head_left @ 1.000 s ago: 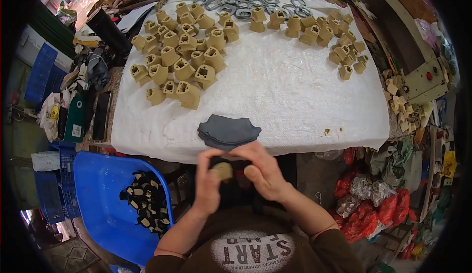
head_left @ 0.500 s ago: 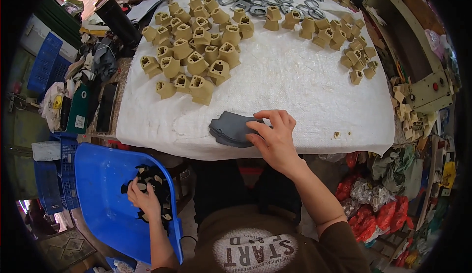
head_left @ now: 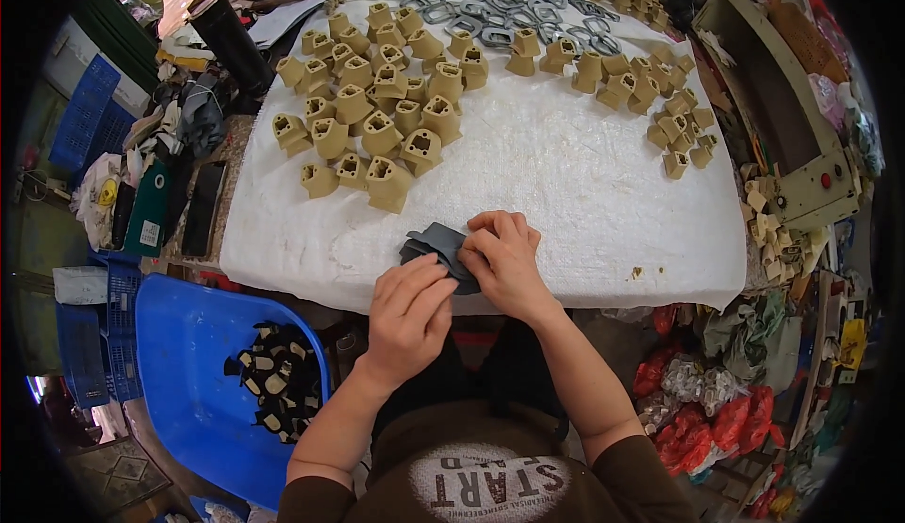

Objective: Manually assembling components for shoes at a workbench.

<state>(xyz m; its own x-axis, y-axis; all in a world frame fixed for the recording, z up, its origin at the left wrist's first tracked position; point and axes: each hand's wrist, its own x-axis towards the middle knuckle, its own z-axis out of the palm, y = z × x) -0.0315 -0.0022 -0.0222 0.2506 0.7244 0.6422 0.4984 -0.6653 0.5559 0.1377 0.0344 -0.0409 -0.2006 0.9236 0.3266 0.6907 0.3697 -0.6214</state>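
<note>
A small stack of thin dark grey flat pieces [head_left: 436, 237] lies near the front edge of the white-covered table [head_left: 566, 203]. My right hand [head_left: 507, 264] is closed at the stack's right side, thumb and fingers pinching the edge of a grey piece that looks bent up. Against the stack's near left side is my left hand [head_left: 407, 316], its fingers curled together; whatever is between them is hidden. Below left, a blue plastic basin [head_left: 184, 372] holds a heap of small black pieces with beige patches [head_left: 273, 377].
Many hollow tan blocks [head_left: 382, 132] stand beyond my hands, with more at the right [head_left: 679, 127]. Grey ring-shaped parts [head_left: 514, 0] cover the table's far end. A beige metal machine [head_left: 801, 137] stands on the right, above red plastic bags [head_left: 698, 438]. Blue crates [head_left: 85, 118] are at left.
My left hand has left the black pieces in the basin and come up to the grey stack. My right hand has shifted slightly left, and a grey piece now looks bent.
</note>
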